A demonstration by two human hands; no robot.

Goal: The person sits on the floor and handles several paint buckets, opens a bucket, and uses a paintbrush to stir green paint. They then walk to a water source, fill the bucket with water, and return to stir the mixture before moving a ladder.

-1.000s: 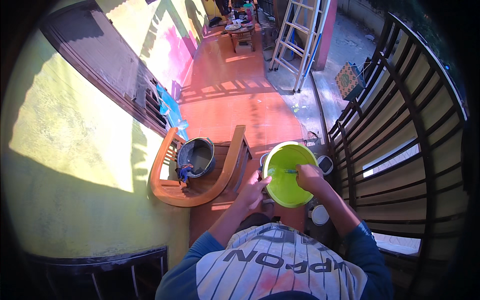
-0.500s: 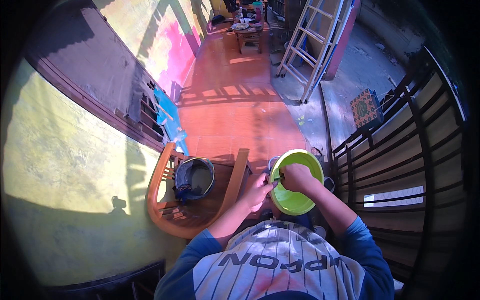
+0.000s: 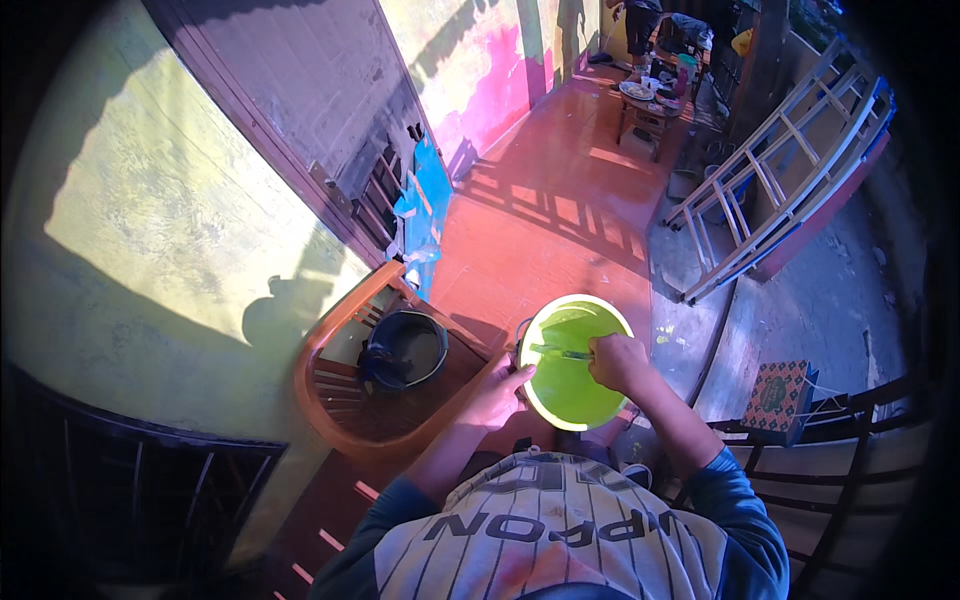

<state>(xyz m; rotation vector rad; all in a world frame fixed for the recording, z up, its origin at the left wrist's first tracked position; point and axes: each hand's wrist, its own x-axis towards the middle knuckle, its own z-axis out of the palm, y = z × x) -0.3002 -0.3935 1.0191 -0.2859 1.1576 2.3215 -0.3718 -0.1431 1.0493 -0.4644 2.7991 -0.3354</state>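
A lime-green bucket [image 3: 575, 412] is in front of my body, its open top facing up. My left hand [image 3: 497, 392] grips its left rim, thumb over the edge. My right hand [image 3: 620, 362] is closed around a slim brush-like tool [image 3: 565, 352], held over the bucket's inside and pointing left. The tool's tip looks pale green against the left inner wall; its exact kind is hard to make out. To the left, a dark bucket [image 3: 418, 350] sits on a wooden armchair [image 3: 335, 425], with a dark cloth [image 3: 378, 362] at its side.
Torn blue sheeting [image 3: 428, 190] hangs by the door on the left. A folding ladder [image 3: 770, 180] leans at the right, and a patterned box-shaped bag [image 3: 778, 400] stands near the dark railing. Farther back, a low table [image 3: 645, 115] holds dishes, with a person [image 3: 640, 30] behind.
My view has turned left, so the surroundings shift right. My right hand has drawn right from the bucket's left rim, showing more of the tool. My left hand remains at the rim.
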